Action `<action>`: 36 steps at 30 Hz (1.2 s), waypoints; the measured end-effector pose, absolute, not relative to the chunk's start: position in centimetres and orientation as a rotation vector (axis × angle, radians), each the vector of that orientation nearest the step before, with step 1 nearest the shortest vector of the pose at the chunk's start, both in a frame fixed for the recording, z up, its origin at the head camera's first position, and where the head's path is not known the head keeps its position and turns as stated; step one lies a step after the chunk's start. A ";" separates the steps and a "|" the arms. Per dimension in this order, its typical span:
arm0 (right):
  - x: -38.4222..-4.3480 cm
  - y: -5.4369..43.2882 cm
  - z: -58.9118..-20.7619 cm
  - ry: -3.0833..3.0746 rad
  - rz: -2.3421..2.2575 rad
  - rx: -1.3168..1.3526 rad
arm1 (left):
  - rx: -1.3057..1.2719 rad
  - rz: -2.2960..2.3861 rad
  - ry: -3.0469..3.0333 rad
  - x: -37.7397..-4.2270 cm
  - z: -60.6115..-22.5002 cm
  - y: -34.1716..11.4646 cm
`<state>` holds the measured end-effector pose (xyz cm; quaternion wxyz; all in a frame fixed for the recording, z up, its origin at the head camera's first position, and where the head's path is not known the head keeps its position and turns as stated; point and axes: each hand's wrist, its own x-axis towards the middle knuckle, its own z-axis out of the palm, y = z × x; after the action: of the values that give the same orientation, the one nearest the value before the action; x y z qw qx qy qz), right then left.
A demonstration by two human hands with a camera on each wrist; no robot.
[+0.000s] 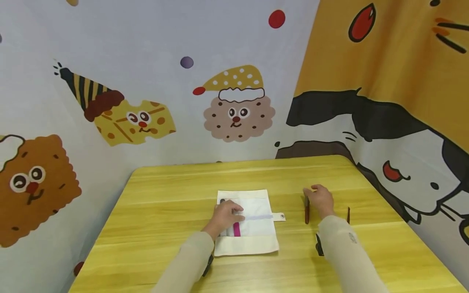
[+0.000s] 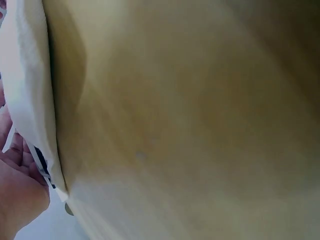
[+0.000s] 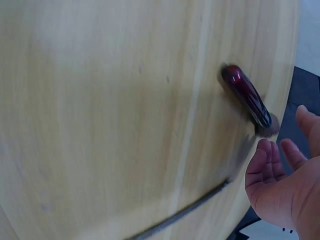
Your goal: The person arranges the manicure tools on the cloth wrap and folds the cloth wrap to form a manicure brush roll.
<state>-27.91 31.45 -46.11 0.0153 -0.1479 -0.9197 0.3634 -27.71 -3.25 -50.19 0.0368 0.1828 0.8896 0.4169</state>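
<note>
A white fabric pouch (image 1: 256, 205) lies unfolded on the table, with a snap tab at its right and a pale elastic band across it. My left hand (image 1: 225, 215) rests over its left part, thumb and fingers apart. Under and beside that hand show a magenta strip (image 1: 236, 229) and a dark-tipped item (image 1: 222, 200), both partly covered. My right hand (image 1: 321, 200) is at a makeup brush (image 1: 307, 211) with a glossy dark red handle. In the right wrist view its loosely bent fingers are close to the dark bristles; contact is unclear.
A second, thinner brush (image 1: 348, 215) lies right of my right hand; in the right wrist view it is a dark stick (image 3: 185, 210). The wooden table (image 1: 165, 191) has rounded far corners. A printed curtain (image 1: 146, 61) hangs behind it.
</note>
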 end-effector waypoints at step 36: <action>-32.2 22.6 -45.8 -2.479 1.818 -0.504 | 0.623 1.092 2.796 -27.7 -50.2 -3.0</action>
<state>-32.19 22.60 -45.84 0.0131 -0.1617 -0.7957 0.5836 -27.69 -3.04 -50.24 0.0380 0.2031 0.9114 0.3560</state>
